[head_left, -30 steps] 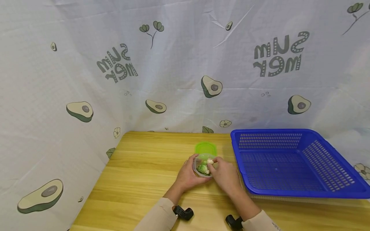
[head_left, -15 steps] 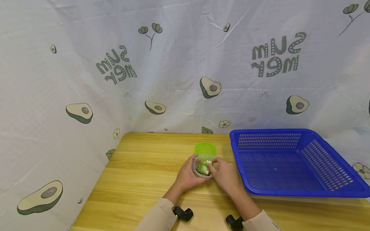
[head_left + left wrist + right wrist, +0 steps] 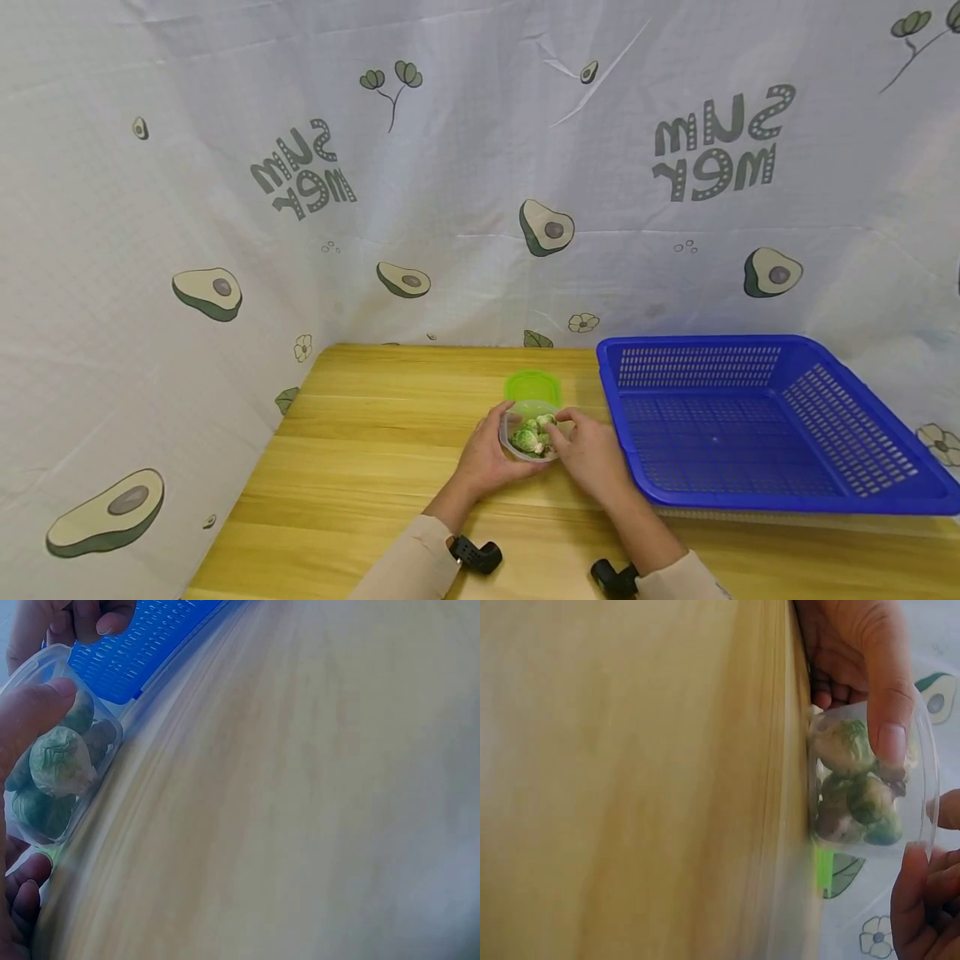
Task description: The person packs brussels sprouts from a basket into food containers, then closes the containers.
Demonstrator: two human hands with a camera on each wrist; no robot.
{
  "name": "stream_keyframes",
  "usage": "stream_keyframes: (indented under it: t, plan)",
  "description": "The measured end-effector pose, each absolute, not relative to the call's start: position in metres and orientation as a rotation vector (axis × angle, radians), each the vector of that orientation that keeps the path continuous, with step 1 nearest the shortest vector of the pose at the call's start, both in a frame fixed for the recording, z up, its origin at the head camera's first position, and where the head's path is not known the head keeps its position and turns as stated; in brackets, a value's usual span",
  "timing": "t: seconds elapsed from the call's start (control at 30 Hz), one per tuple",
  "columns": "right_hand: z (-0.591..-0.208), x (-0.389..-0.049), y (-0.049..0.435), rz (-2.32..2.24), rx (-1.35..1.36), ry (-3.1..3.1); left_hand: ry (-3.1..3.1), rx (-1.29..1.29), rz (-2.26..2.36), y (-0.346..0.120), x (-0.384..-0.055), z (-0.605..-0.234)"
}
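Observation:
My left hand (image 3: 491, 454) holds a small clear plastic tub (image 3: 508, 417) just above the table, its thumb along the near side and fingers round the left wall. Inside lie several Brussels sprouts (image 3: 527, 440), green with pale stem ends; they also show through the clear wall in both wrist views. My right hand (image 3: 591, 454) is at the tub's right rim, thumb and forefinger beside a sprout near the far right wall. In the right wrist view the right hand's fingertips (image 3: 913, 859) stand apart at the rim with nothing visible between them.
A bright green lid (image 3: 533, 385) lies on the wooden table (image 3: 360, 450) behind the tub. A large blue perforated basket (image 3: 731, 442) stands to the right, close to my right hand. Printed cloth (image 3: 450, 167) hangs behind and to the left.
My right hand has shifted slightly right, its thumb and forefinger drawing back from the sprout at the tub's far right, which now shows more green. The left hand and tub stay almost in place.

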State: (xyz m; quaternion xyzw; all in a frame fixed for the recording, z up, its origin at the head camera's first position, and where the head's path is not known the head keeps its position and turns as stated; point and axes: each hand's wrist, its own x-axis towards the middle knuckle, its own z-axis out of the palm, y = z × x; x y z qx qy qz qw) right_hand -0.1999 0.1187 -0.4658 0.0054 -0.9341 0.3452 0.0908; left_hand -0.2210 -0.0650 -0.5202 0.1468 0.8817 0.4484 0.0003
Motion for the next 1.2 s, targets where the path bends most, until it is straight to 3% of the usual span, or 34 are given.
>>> stream_keyframes:
  t: [0.37, 0.6, 0.9, 1.2]
  plan:
    - [-0.463, -0.207, 0.137, 1.159, -0.090, -2.786, 2.685, 0.458, 1.481, -0.065, -0.221, -0.520]
    - [-0.466, -0.215, 0.154, 1.170, -0.143, -2.731, 2.417, 0.532, 1.863, -0.079, -0.227, -0.525]
    - [-0.486, -0.235, 0.153, 1.724, -0.338, -2.674, 2.166, -0.120, 2.160, -0.084, -0.261, -0.508]
    - [-0.498, -0.267, 0.145, 1.725, -0.478, -2.700, 2.305, -0.332, 1.917, -0.066, -0.289, -0.499]
